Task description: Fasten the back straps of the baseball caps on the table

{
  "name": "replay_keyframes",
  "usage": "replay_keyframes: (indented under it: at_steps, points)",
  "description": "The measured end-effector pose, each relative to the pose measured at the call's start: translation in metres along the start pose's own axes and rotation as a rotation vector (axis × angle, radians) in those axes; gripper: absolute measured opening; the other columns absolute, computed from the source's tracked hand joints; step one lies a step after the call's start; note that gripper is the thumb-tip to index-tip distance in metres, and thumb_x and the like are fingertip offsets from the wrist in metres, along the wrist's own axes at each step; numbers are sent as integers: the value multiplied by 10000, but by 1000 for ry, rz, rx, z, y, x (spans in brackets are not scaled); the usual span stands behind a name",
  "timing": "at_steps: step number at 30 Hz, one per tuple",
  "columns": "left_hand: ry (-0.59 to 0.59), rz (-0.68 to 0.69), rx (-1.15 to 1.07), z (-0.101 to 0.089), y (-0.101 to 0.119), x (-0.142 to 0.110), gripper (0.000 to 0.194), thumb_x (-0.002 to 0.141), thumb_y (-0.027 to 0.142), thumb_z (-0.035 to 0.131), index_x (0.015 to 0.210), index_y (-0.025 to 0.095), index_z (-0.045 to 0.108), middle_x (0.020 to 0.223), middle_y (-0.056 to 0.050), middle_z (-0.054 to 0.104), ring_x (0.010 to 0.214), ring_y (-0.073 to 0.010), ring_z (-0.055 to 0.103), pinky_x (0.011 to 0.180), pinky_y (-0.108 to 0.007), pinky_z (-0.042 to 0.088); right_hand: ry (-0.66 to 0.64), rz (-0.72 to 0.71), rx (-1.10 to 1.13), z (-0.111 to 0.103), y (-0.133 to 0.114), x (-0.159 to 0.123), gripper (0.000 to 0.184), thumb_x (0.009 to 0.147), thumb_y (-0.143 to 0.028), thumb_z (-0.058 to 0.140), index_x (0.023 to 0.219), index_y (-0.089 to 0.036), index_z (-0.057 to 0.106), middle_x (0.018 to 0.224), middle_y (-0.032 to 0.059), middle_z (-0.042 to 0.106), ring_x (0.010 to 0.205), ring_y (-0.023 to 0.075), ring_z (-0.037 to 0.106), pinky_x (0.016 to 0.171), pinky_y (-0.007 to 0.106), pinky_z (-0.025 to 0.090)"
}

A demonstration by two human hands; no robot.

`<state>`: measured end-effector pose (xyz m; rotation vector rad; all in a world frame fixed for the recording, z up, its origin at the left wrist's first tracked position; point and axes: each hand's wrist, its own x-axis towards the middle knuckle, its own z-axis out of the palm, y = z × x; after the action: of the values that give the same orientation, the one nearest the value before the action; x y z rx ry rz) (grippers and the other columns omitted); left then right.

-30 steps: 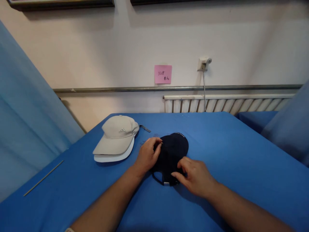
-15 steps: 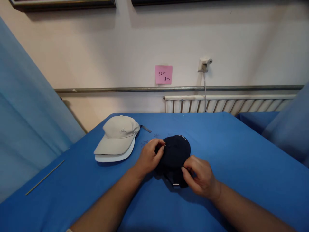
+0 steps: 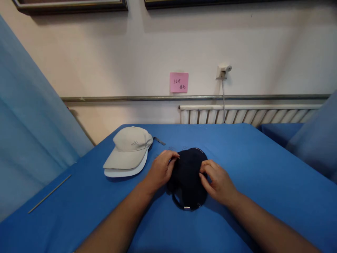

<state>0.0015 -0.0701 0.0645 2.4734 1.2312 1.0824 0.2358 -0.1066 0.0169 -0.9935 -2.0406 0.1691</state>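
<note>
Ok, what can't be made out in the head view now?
White cap: head view, mostly hidden under the beige cap.
Dark cap: head view, brim lettering too small to read.
Picture frame, upper left: head view, cut off by the top edge.

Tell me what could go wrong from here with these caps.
The left hand and right hand have only their fingertips on the dark cap, so it might slip or crease.

The strap at its near end bows out in a loop, which could snag a finger.

The beige cap rests over a white brim close to the left hand; a sideways bump might slide it off.
</note>
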Motion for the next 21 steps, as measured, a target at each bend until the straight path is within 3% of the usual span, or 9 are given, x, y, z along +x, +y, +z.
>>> replay_keyframes:
  at_steps: [5, 9, 13, 18, 21]
  points:
    - [3, -93, -18, -22, -9, 3, 183, 888, 195, 484, 1045, 204, 575, 997, -45, 646, 929, -187, 607, 852, -343, 484, 66, 33, 25, 1, 2, -2, 99, 861, -113, 498, 887, -208, 499, 935, 61, 564, 833, 183, 567, 727, 335, 473]
    - [-204, -68, 17, -31, -18, 2, 209, 800, 233, 581, 1007, 216, 601, 1074, -41, 619, 1018, -220, 560, 913, -374, 452, 53, 27, 49, 1, 3, -4, 99, 863, -119, 505, 898, -211, 513, 953, 60, 571, 860, 186, 577, 746, 338, 480]
    - [-332, -44, 18, -31, -20, 1, 93, 817, 223, 528, 865, 200, 605, 996, -41, 623, 954, -210, 551, 894, -372, 439, 55, 19, 59, 2, 4, -5, 108, 860, -113, 512, 904, -212, 521, 938, 58, 575, 870, 192, 582, 759, 349, 488]
    - [-277, -93, -151, -40, -23, 5, 149, 897, 291, 462, 876, 195, 574, 1027, -55, 607, 965, -196, 557, 893, -340, 443, 177, -16, 59, -3, -1, -5, 135, 850, -90, 532, 907, -213, 538, 919, 60, 582, 869, 195, 591, 752, 353, 497]
    - [-229, -155, -141, -38, -25, 6, 156, 903, 300, 452, 884, 193, 564, 957, -45, 603, 884, -186, 560, 829, -326, 456, 215, -85, 66, -5, -9, -8, 168, 836, -74, 555, 921, -219, 555, 907, 58, 589, 854, 195, 597, 735, 349, 503]
